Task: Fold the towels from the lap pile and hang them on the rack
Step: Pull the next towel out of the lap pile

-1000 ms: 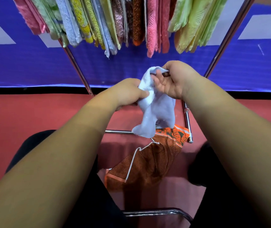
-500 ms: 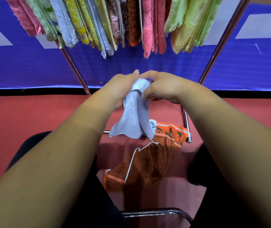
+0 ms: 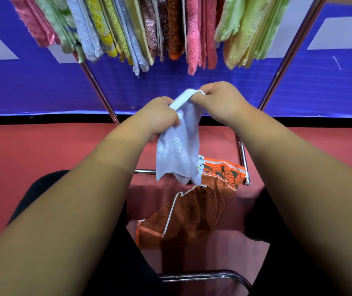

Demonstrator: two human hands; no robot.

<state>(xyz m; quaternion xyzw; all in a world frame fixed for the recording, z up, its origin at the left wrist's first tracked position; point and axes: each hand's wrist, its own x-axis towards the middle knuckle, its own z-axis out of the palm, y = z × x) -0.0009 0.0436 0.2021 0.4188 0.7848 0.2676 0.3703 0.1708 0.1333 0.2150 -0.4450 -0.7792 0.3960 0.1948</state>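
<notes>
"Where was the towel?"

"The pale blue towel [image 3: 179, 150] hung in the air in front of the rack [image 3: 286, 56], with its lower end dangling near the rack's low bar."

"And the hands?"

"Both held its top edge. The left hand [image 3: 160, 116] gripped a bunched part with curled fingers. The right hand [image 3: 219, 101], slightly higher and just beside it, pinched the corner, and a short stretch of hem ran taut between them."

"What else was there?"

"An orange towel [image 3: 192, 210] with a pattern lay below, between the person's dark-clad legs. Folded hung towels [image 3: 149, 28] in pink, green, yellow and blue crowded the rack's top, before a blue wall [image 3: 42, 88] and a red floor [image 3: 42, 150]."
</notes>
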